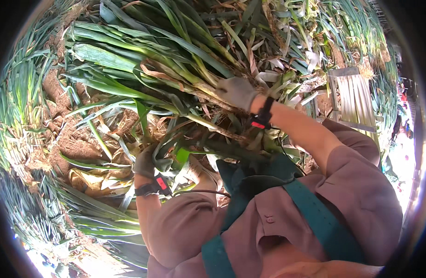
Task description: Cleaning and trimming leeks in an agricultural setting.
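Both my hands wear grey work gloves. A large bunch of leeks (143, 55) lies before me, its green leaves fanned to the left and its pale, rooted ends toward my right hand (236, 91). That hand is closed around the stems near the root end. Below and to the left, close to my knee, my left hand (146, 161) is closed on green leek leaves; its fingertips are hidden among them. A single leek (208, 124) slants beneath the bunch, its thin roots showing between my two hands.
Trimmed leaves and dry peelings (287, 60) litter the ground beyond my right hand. A slatted metal-framed piece (356, 99) stands at the right. Brown soil (81, 134) shows at left, with dense leek rows (18, 102) beyond. More leek leaves (97, 213) lie beside my left forearm.
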A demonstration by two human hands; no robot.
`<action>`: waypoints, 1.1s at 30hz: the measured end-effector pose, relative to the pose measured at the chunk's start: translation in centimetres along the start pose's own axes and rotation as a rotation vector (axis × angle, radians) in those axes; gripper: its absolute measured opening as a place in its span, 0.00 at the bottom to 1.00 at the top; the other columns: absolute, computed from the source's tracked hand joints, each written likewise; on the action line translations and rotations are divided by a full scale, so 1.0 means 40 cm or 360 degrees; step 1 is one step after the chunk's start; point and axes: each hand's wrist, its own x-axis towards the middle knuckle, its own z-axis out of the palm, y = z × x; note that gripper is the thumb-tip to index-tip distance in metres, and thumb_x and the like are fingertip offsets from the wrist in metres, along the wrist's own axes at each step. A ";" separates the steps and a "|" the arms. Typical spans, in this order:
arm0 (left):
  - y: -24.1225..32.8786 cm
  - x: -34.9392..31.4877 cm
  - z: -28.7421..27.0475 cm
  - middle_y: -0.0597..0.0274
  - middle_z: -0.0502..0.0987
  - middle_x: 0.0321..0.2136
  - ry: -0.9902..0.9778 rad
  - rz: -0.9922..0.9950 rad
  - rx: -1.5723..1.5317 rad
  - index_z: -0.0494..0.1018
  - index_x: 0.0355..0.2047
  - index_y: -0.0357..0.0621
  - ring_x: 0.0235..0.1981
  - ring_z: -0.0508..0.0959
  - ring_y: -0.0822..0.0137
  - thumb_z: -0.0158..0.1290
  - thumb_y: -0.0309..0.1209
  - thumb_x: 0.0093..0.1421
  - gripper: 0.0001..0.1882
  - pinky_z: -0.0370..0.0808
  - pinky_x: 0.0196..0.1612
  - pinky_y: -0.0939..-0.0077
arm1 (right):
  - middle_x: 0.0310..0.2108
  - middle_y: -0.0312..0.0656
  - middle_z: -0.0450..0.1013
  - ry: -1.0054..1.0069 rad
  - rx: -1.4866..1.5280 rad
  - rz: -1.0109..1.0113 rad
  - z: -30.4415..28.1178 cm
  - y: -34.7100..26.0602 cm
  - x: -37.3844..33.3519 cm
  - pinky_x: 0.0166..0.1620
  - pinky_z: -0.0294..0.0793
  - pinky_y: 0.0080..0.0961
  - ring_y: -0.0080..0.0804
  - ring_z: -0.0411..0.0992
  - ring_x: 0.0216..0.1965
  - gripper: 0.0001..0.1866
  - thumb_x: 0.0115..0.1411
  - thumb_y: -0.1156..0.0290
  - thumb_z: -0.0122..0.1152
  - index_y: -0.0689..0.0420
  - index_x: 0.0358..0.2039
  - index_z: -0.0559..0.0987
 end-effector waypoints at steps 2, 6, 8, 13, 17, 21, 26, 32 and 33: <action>-0.057 -0.001 -0.034 0.59 0.80 0.40 0.0166 -0.0021 -0.0142 0.75 0.50 0.39 0.37 0.80 0.66 0.58 0.28 0.58 0.18 0.76 0.38 0.76 | 0.28 0.51 0.78 0.0089 -0.0277 -0.0037 0.060 -0.030 -0.007 0.39 0.77 0.40 0.48 0.79 0.34 0.17 0.56 0.60 0.61 0.60 0.39 0.79; -0.116 0.001 -0.069 0.61 0.79 0.41 0.0453 -0.0389 -0.0605 0.75 0.49 0.42 0.40 0.79 0.67 0.57 0.32 0.61 0.17 0.74 0.37 0.75 | 0.29 0.49 0.79 -0.0319 -0.0634 0.0107 0.240 0.045 0.027 0.35 0.77 0.41 0.43 0.80 0.34 0.12 0.55 0.63 0.61 0.59 0.33 0.79; 0.036 -0.062 -0.027 0.65 0.78 0.39 0.0634 -0.0392 -0.0340 0.75 0.49 0.43 0.40 0.76 0.71 0.55 0.36 0.61 0.17 0.71 0.38 0.73 | 0.31 0.49 0.79 -0.0471 -0.0622 0.0141 0.234 0.072 0.043 0.35 0.77 0.41 0.43 0.80 0.35 0.13 0.53 0.64 0.61 0.60 0.33 0.79; 0.141 -0.172 -0.211 0.67 0.77 0.34 0.0995 0.0109 -0.0236 0.73 0.45 0.47 0.30 0.75 0.73 0.59 0.38 0.59 0.16 0.69 0.32 0.80 | 0.32 0.52 0.78 -0.0843 -0.0204 0.0155 0.122 0.009 0.083 0.38 0.76 0.39 0.46 0.78 0.36 0.24 0.45 0.55 0.65 0.64 0.34 0.80; 0.394 -0.301 -0.240 0.68 0.77 0.33 0.1024 0.0445 0.0114 0.74 0.45 0.45 0.32 0.76 0.74 0.57 0.35 0.60 0.14 0.69 0.35 0.81 | 0.33 0.54 0.76 -0.0902 0.0688 0.0160 0.051 -0.007 0.019 0.40 0.72 0.38 0.44 0.75 0.36 0.31 0.44 0.50 0.66 0.68 0.36 0.78; 0.590 -0.438 -0.214 0.68 0.77 0.34 0.0957 0.0808 0.0572 0.75 0.46 0.43 0.34 0.75 0.76 0.56 0.34 0.62 0.14 0.68 0.37 0.81 | 0.33 0.57 0.77 -0.0953 0.0800 -0.0085 -0.138 -0.116 -0.074 0.41 0.72 0.42 0.49 0.75 0.37 0.30 0.46 0.51 0.63 0.68 0.37 0.77; 0.744 -0.481 0.081 0.65 0.78 0.36 0.0604 0.0671 0.0825 0.74 0.48 0.41 0.33 0.76 0.74 0.54 0.40 0.64 0.18 0.71 0.34 0.80 | 0.20 0.52 0.72 -0.0463 0.0780 -0.0311 -0.288 -0.139 -0.266 0.29 0.70 0.40 0.50 0.73 0.23 0.18 0.45 0.62 0.64 0.65 0.28 0.74; 0.595 -0.450 0.420 0.61 0.81 0.34 -0.0215 0.0597 0.0231 0.75 0.44 0.38 0.27 0.79 0.72 0.51 0.56 0.63 0.30 0.74 0.28 0.79 | 0.19 0.49 0.72 0.0014 0.0531 -0.0499 -0.377 -0.203 -0.433 0.28 0.72 0.43 0.53 0.74 0.25 0.19 0.45 0.63 0.66 0.60 0.35 0.73; 0.588 -0.458 0.470 0.60 0.80 0.31 -0.0089 0.0705 0.0188 0.76 0.42 0.37 0.25 0.79 0.71 0.53 0.53 0.64 0.27 0.74 0.27 0.79 | 0.19 0.48 0.72 0.0073 0.0540 -0.0489 -0.374 -0.209 -0.449 0.28 0.73 0.42 0.52 0.74 0.25 0.19 0.45 0.64 0.66 0.60 0.36 0.73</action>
